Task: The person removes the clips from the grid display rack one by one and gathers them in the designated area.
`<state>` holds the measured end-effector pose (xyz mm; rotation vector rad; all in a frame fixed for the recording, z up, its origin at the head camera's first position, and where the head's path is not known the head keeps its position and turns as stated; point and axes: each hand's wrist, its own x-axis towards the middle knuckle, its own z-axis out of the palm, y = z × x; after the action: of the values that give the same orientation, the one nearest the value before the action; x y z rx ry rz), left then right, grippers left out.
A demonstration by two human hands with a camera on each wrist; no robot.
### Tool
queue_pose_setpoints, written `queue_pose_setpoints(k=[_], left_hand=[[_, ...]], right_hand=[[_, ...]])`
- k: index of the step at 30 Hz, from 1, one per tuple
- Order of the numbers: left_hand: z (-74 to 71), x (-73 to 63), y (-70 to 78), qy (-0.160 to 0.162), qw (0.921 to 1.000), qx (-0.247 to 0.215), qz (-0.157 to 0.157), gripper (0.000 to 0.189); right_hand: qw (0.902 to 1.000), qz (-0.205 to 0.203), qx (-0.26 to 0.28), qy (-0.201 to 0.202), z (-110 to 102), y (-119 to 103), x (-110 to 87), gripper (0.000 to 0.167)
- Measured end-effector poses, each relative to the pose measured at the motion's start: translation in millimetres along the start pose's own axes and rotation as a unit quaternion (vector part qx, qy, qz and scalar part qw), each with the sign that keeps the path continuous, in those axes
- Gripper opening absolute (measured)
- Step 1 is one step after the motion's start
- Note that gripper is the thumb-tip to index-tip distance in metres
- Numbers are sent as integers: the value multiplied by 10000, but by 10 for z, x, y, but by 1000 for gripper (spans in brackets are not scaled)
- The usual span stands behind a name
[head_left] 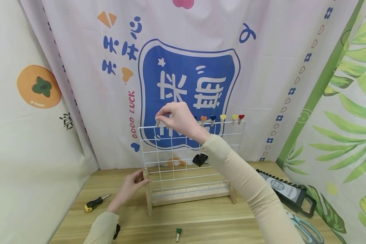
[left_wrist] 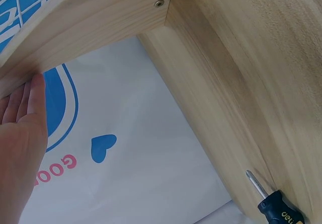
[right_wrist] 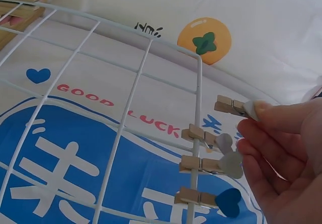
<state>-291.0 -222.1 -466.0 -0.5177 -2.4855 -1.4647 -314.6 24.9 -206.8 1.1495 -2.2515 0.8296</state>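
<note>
Right hand (head_left: 180,118): fingers pinch one pale-heart clip (right_wrist: 229,104) just off the grid rack's (head_left: 190,197) top wire (right_wrist: 199,80). Expect light, stiff, springy handling; hold at the heart end. Beside these fingers: three clips (right_wrist: 204,164) on the wire; farther along, five more (head_left: 223,117). Below: left hand (head_left: 134,183), fingers gripping one wooden post (head_left: 149,200). Lowest: one green-heart clip (head_left: 178,233) on the table (head_left: 219,223).
</note>
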Motion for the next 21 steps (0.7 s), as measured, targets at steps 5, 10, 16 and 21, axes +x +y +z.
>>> queue_pose_setpoints(k=[5, 10, 16, 21], left_hand=[[-3, -1, 0, 12, 10000, 2, -8, 44], [2, -6, -16, -13, 9999, -125, 24, 44], [4, -1, 7, 53, 9999, -13, -90, 44], [3, 3, 23, 39, 9997, 17, -234, 49]], right_hand=[[10000, 9, -29, 89, -44, -20, -99, 14], [9993, -97, 140, 320, -58, -23, -265, 12], [9977, -436, 374, 354, 26, 0, -523, 11], [9979, -446, 438, 190, 192, 54, -800, 11]])
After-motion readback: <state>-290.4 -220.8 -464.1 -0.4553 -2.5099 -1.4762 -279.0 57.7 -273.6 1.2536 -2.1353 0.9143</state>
